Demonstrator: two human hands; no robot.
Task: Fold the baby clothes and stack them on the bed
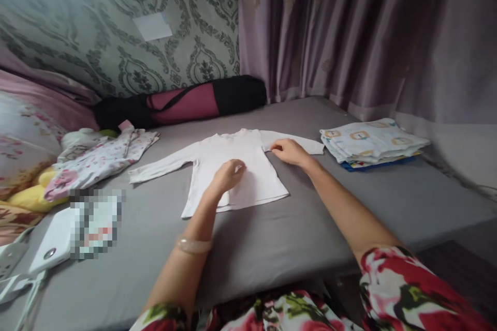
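A small white long-sleeved shirt (221, 158) lies flat on the grey sheet, neckline away from me and both sleeves spread out. My left hand (230, 175), a pale bangle on its wrist, is over the middle of the shirt. Its fingers are loosely curled, with a gap at the thumb and nothing visible in them. At the right armpit of the shirt, my right hand (289, 152) has its fingertips pinched together on the sleeve's lower edge. The hand covers part of that sleeve.
Folded printed cloths (373, 139) are stacked at right. A long black and maroon bag (186, 103) lies along the wall. At left are floral clothes (104, 160), a yellow plush item (29, 199), a white device (58, 240) with cables, and a blurred-out packet (99, 225).
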